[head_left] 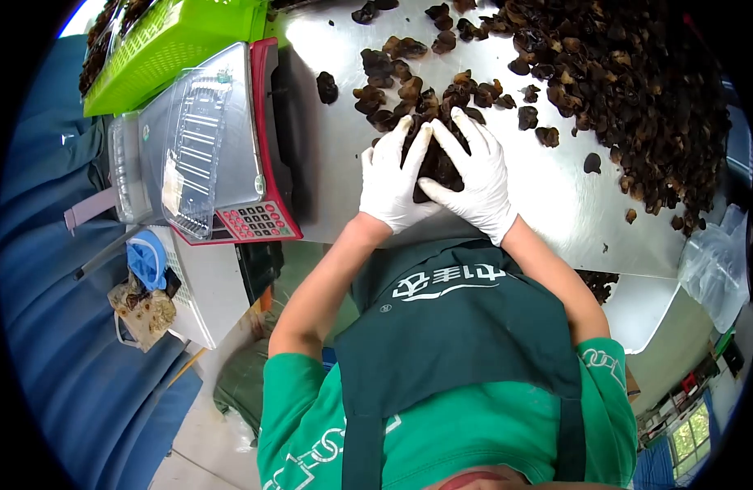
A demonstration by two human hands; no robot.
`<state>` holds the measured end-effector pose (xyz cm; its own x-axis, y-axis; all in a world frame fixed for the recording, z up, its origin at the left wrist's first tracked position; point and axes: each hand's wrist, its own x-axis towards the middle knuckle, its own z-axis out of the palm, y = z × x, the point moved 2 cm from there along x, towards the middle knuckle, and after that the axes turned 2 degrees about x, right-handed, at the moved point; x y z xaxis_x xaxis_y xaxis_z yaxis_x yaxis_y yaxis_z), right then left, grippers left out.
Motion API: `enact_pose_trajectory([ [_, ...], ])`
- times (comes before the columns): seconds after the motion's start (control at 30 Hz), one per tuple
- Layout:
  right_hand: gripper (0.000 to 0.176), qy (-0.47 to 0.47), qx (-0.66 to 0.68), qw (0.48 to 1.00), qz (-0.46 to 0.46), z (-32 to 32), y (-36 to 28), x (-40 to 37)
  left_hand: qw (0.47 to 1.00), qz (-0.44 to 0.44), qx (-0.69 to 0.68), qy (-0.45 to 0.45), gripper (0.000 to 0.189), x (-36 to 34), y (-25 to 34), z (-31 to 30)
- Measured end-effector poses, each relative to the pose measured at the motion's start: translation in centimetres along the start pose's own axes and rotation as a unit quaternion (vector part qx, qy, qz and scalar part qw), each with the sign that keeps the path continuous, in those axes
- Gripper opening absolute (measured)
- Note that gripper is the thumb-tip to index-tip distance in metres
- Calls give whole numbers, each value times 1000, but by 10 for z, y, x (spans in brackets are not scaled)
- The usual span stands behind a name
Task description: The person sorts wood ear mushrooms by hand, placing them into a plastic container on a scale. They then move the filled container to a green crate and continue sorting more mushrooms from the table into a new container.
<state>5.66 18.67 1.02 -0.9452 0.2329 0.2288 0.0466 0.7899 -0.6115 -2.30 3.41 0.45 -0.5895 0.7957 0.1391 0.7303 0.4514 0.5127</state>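
Observation:
Both hands wear white gloves and rest at the near edge of a metal table [344,188]. My left hand [395,175] has its fingers spread over the left side of a small heap of dark brown fungus pieces [438,163]. From the right, my right hand [474,175] lies on the same heap, fingers spread and thumb pointing toward the left hand. The fingertips of the two hands nearly meet at the top. What lies under the palms is hidden. Loose fungus pieces [379,67] are scattered just beyond the fingers.
A large pile of dark fungus [630,90] covers the table's right side. At the left stand a red-framed scale [266,163] with clear plastic containers [201,139] on it and a green basket [172,49]. A clear plastic bag [715,265] hangs at the right corner.

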Motion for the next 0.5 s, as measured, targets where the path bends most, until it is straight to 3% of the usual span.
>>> enact_pose_trajectory([
  [0.13, 75, 23, 21, 999, -32, -1, 2, -22, 995, 52, -49, 64, 89, -15, 13, 5],
  [0.23, 73, 28, 32, 999, -3, -7, 2, -11, 994, 23, -85, 63, 85, -7, 16, 8],
  [0.33, 67, 41, 83, 995, 22, -10, 11, 12, 988, 23, -98, 120, 86, 15, 13, 6],
  [0.4, 64, 50, 76, 996, -6, -24, 7, 27, 987, 1, -107, 119, 80, 24, 18, -2],
  [0.5, 64, 50, 84, 994, -49, -43, -10, 55, 982, 27, -99, 156, 89, 36, 19, -32],
])
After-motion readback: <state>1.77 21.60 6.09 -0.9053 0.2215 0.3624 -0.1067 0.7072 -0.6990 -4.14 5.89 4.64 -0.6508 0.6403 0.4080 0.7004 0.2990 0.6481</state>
